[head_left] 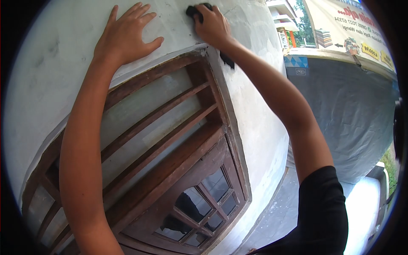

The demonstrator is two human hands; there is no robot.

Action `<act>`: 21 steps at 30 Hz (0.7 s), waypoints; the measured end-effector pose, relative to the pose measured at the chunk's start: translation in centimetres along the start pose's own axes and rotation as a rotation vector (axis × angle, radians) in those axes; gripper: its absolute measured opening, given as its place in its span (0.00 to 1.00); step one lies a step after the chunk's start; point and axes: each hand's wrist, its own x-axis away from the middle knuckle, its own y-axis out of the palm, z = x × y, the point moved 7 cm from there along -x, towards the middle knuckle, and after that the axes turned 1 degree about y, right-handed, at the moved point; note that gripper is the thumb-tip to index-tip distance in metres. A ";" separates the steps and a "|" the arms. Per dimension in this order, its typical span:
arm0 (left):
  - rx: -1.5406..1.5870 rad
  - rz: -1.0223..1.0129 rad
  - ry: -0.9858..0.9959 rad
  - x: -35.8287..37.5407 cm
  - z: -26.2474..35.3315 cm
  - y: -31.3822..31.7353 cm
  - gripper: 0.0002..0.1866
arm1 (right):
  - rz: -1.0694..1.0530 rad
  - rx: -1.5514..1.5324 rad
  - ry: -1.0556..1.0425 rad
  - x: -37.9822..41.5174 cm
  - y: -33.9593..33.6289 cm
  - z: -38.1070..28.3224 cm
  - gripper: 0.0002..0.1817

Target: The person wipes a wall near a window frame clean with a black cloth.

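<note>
Up high on the white wall (pixel 55 55), my left hand (pixel 125 38) lies with its fingers spread, holding nothing. To its right, my right hand (pixel 212 27) presses a black cloth (pixel 194 13) against the same wall, its fingers closed round it. Black material, seemingly the cloth's lower end, hangs below that wrist, near the upper corner of the wooden frame (pixel 199 57). Part of the cloth is hidden behind the hand.
Below my hands are brown wooden slats (pixel 170 102) and a door with glass panes (pixel 193 206). A grey tarpaulin (pixel 340 110) hangs at the right under a printed banner (pixel 361 25). Grey floor (pixel 272 212) shows at the lower right.
</note>
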 end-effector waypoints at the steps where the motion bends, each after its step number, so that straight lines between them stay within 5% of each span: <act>1: 0.013 0.001 0.001 0.0 0.1 0.0 0.36 | 0.045 0.008 -0.049 -1.9 0.8 0.1 0.19; 7: 0.227 -0.077 -0.005 0.4 -0.3 -0.4 0.43 | -0.064 -0.162 0.004 -4.9 2.8 0.8 0.20; 16: 0.228 -0.068 -0.008 0.4 -0.4 0.0 0.43 | -0.229 -0.046 -0.046 6.6 -3.1 0.1 0.19; 21: 0.128 -0.052 -0.018 0.3 0.0 0.0 0.38 | -0.108 -0.016 -0.131 0.8 -0.7 -1.1 0.21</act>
